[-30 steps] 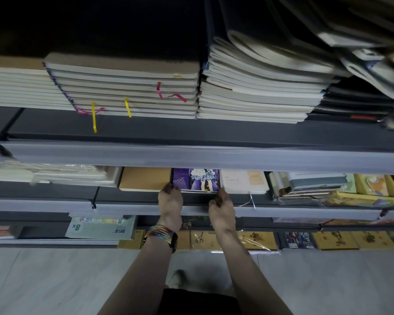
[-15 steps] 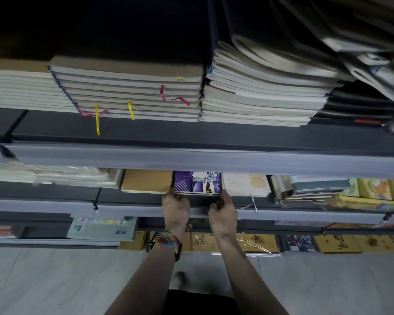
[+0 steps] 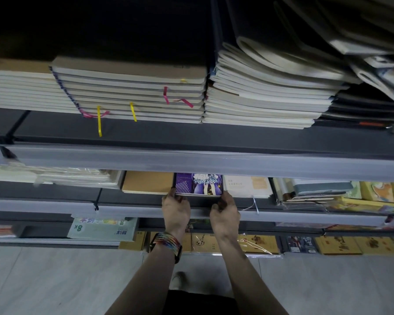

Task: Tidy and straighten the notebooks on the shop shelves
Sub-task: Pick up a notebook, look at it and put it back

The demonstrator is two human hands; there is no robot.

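On the middle shelf [image 3: 134, 197] lies the purple notebook stack [image 3: 198, 185]. Our left hand [image 3: 175, 208] and right hand [image 3: 224, 212] grip its front corners, at seven and five o'clock, fingers curled: we judge we're squaring it. Next calls for an even push back.

A stationery shop. Dark tiered shelves [image 3: 191, 137] carry clear label strips [image 3: 191, 163] along their front edges. Above the left grip [image 3: 176, 206] and right grip [image 3: 225, 210] lie tall stacks of identical plain notebooks [image 3: 134, 96] with ribbon markers [image 3: 98, 121]. The purple notebook [image 3: 198, 184] held between the grips sits cover-up in a row of others; below the grips, plastic-wrapped yellow books [image 3: 257, 243] line the lowest shelf.
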